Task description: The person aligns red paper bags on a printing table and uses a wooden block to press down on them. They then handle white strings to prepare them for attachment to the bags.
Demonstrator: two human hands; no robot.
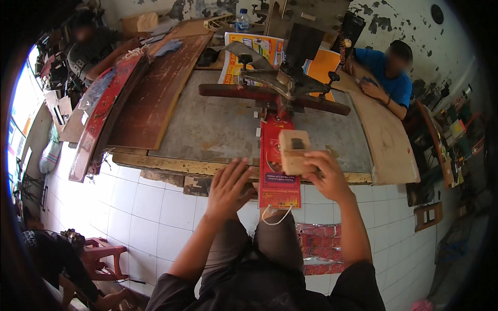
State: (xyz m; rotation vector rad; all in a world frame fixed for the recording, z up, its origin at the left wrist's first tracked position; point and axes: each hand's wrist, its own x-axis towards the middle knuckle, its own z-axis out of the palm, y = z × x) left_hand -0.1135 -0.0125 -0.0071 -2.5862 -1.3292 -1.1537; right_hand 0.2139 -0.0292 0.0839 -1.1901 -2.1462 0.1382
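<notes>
A long red printed strip [271,137] lies on the grey metal plate [218,129], its far end under a metal clamp frame [290,85] with a dark red crossbar. The strip's near end hangs past the table edge and carries a white cord loop [276,220]. In my right hand [328,175] is a pale wooden block [294,165] with a dark patch on top, held by its right side just above the strip. My left hand [226,187] is open, fingers stretched toward the table's front edge, left of the strip, holding nothing.
Brown boards [155,98] and a red bundle [111,111] cover the left side. One person in blue [397,78] works at the right, another [93,52] at the far left. A bottle [242,20] stands behind. Wrapped red packs [319,241] lie on the floor; a red stool [104,256] stands lower left.
</notes>
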